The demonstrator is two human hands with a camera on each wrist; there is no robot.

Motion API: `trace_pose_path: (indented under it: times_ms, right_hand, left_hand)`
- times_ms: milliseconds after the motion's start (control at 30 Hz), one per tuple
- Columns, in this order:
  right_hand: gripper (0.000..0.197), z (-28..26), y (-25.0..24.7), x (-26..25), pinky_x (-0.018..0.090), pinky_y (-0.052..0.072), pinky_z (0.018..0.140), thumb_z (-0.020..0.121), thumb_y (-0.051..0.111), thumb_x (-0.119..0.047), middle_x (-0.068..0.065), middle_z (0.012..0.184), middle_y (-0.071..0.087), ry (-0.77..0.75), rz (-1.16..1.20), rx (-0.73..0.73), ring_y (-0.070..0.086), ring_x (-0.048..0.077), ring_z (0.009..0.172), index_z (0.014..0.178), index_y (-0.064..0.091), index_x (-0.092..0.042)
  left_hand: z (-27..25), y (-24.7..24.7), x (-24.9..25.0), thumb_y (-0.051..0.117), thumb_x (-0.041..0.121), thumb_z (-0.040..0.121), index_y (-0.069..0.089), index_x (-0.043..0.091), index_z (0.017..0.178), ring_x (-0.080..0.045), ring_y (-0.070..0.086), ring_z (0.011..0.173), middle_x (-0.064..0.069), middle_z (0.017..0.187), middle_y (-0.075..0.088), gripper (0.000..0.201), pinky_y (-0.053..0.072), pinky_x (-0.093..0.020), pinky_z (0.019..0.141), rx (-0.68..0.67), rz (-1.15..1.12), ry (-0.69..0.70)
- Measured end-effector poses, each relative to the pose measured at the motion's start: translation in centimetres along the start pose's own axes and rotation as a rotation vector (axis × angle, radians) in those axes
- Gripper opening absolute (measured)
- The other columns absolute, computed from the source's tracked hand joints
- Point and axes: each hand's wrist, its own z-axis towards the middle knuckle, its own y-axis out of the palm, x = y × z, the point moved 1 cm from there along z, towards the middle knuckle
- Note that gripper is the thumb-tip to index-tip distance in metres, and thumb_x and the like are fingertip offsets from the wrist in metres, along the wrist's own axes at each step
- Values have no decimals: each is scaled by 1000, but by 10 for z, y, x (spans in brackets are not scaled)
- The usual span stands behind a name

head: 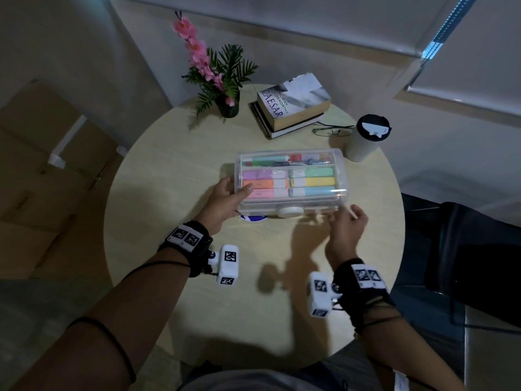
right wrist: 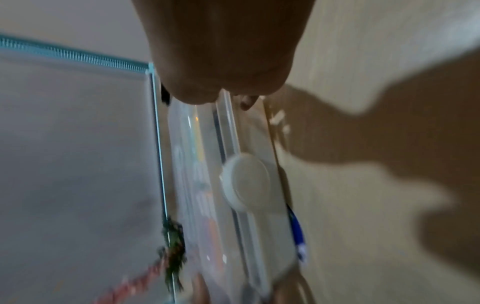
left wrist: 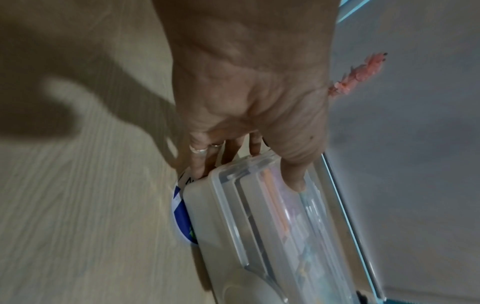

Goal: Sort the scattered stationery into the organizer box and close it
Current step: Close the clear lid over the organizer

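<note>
A clear plastic organizer box (head: 290, 179) lies on the round table with its lid down over pastel highlighters and pens. A white round knob (head: 290, 212) sits on its front wall. My left hand (head: 228, 198) grips the box's left end, thumb on the lid and fingers under the edge; the left wrist view shows that hand (left wrist: 246, 102) on the box (left wrist: 259, 216). My right hand (head: 348, 227) is blurred at the front right corner, fingers curled; whether it holds anything is unclear. In the right wrist view its knuckles (right wrist: 221, 51) hang over the box (right wrist: 207, 164) and the knob (right wrist: 246, 183).
A blue and white disc (head: 255, 218) lies partly under the box's front left. Stacked books (head: 293, 105), glasses (head: 332, 131), a lidded cup (head: 366, 136) and a flower vase (head: 222, 77) stand at the back. A dark chair (head: 465, 244) is at the right.
</note>
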Motion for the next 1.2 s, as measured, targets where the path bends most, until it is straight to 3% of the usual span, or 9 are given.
trace_pose_path:
  times_ms: [67,133,200,433,567,800,967,1033,1200]
  right_hand:
    - [51,16,-1,-31,37,55,89,100,60,-46,10,136,61,36,3,-96,64,17,102,142,48,-20]
    - [52,23,2,-54,40,56,90,98,60,-58,3,125,71,26,-96,-268,68,18,106,134,63,-19]
    - [34,27,6,-58,40,55,84,97,68,-48,4,108,79,-34,-187,-352,72,23,98,114,75,-19]
    - [36,42,30,-52,40,52,80,95,74,-40,11,114,77,-80,-139,-324,68,22,92,121,74,-15]
    - [38,52,55,-62,41,51,80,94,75,-44,13,118,76,-113,-129,-334,67,22,94,122,74,-18]
    - [44,66,84,-64,35,53,82,96,72,-45,0,118,76,-109,-167,-362,70,20,104,131,68,-19]
    - [52,66,84,-63,39,55,97,90,74,-55,-3,122,76,-117,-198,-384,70,21,117,133,67,-26]
    - [63,62,83,-63,43,54,103,89,72,-62,-4,130,72,-121,-260,-355,67,19,121,139,62,-24]
    - [89,50,76,-67,54,40,119,89,64,-70,7,162,39,-194,-445,-223,42,28,145,157,36,-20]
  left_hand:
    - [0,1,1,79,37,93,55,26,138,-18,75,110,8,124,76,53,61,-46,91,11,-24,-29]
    - [-2,3,0,78,33,94,55,24,138,-20,75,109,4,122,77,50,63,-41,85,24,-57,-15]
    - [-3,7,0,76,25,96,57,18,137,-23,75,109,-2,121,77,45,65,-35,76,43,-112,3]
    - [22,10,26,62,11,104,63,9,133,-15,77,96,-12,122,76,29,58,-19,68,9,-82,118]
    - [46,5,55,58,13,106,62,10,136,-18,78,99,-10,121,77,30,62,-25,70,9,-38,116]
    - [74,-4,69,59,25,107,62,21,134,-26,76,109,-2,117,79,28,60,-45,93,31,46,27]
    - [63,-7,65,59,28,107,60,18,137,-19,74,110,-4,122,77,31,57,-14,64,14,32,75]
    - [57,-6,61,59,36,107,62,18,134,-23,72,115,-4,123,76,33,57,-20,67,17,39,69]
    - [38,-15,41,36,75,100,63,33,135,-23,64,115,2,132,70,61,48,-41,98,56,-28,-80]
